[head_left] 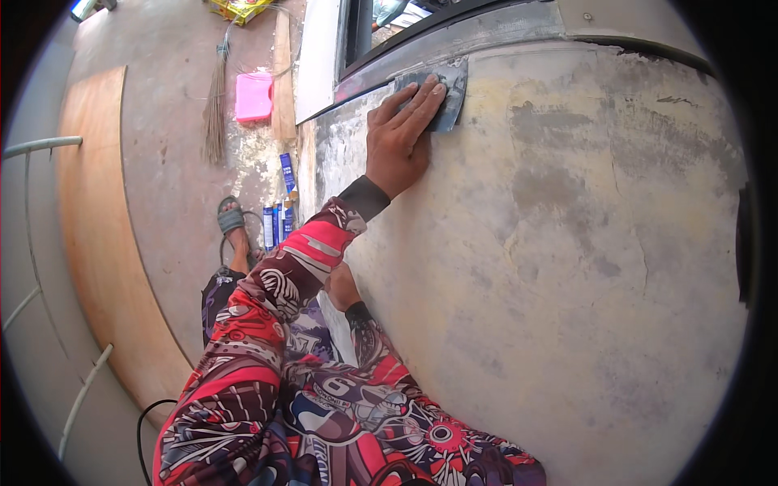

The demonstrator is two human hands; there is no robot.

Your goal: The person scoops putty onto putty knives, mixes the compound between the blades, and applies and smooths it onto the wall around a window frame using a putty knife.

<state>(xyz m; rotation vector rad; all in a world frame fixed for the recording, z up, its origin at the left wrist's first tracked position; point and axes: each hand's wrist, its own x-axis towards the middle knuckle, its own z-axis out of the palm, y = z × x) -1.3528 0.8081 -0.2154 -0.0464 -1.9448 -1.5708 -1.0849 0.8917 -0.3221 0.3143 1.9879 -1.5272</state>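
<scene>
My left hand (403, 130) lies against the wall (551, 243) just below the window frame, fingers stretched together over a dark grey sheet of sandpaper (450, 97). The sheet is pressed to the surface and whitish dust clings to it and to my fingertips. Yellowish and grey filler patches and fine cracks mark the wall. Lower down, my right hand (342, 287) is close to the wall's left edge. My left sleeve covers part of it, and its fingers are hidden.
A window frame (438, 44) borders the wall's top. On the floor at left lie a straw broom (215, 105), a pink plastic item (254, 97), a wooden strip (283, 81) and several blue tubes (278, 223) near my sandalled foot (232, 223). A plywood sheet (105, 219) stretches along the far left.
</scene>
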